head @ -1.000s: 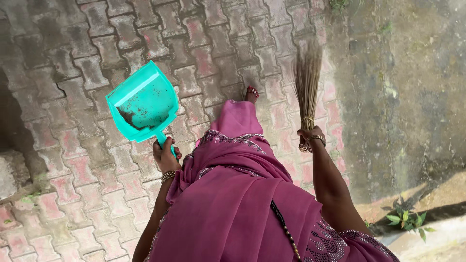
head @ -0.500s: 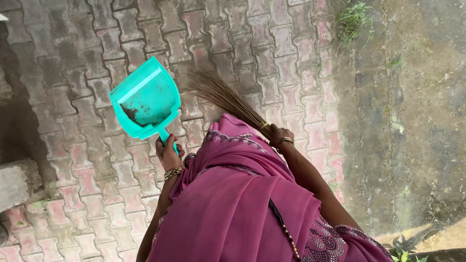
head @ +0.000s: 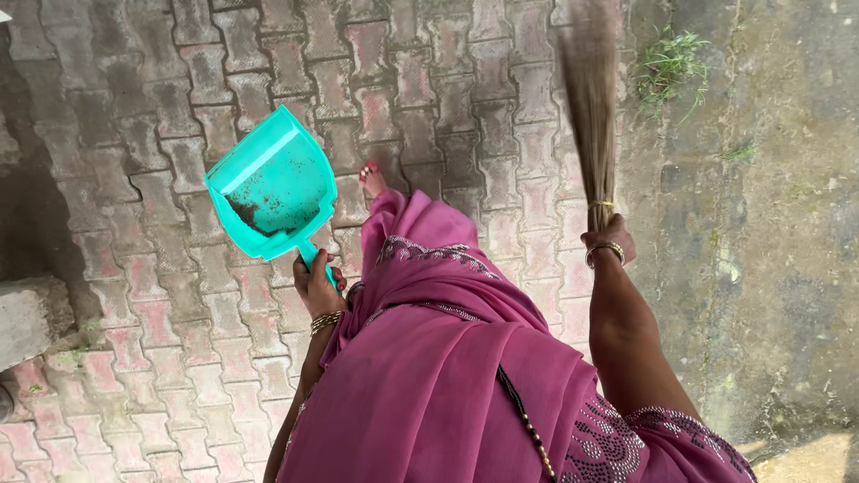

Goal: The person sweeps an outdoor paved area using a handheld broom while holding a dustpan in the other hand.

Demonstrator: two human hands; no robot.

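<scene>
My left hand (head: 317, 284) grips the handle of a turquoise dustpan (head: 273, 185), held above the paving with dark dirt lying in its lower corner. My right hand (head: 608, 240) holds a bundled grass broom (head: 591, 98) by its bound end, bristles pointing away from me over the pavers. The broom is blurred. A pink draped garment (head: 447, 376) covers my body in the lower middle. One bare foot (head: 372, 179) with painted nails shows just beyond the cloth, between the two hands.
Interlocking grey and reddish paving blocks (head: 143, 358) cover the ground to the left and ahead. A mossy concrete strip (head: 769, 224) runs down the right, with a grass tuft (head: 673, 67) at its top. A concrete block (head: 31, 317) sits at the left edge.
The broom swung from beside the dustpan out to the right, bristles now pointing ahead. The dustpan stayed in my left hand. My foot has come into view again.
</scene>
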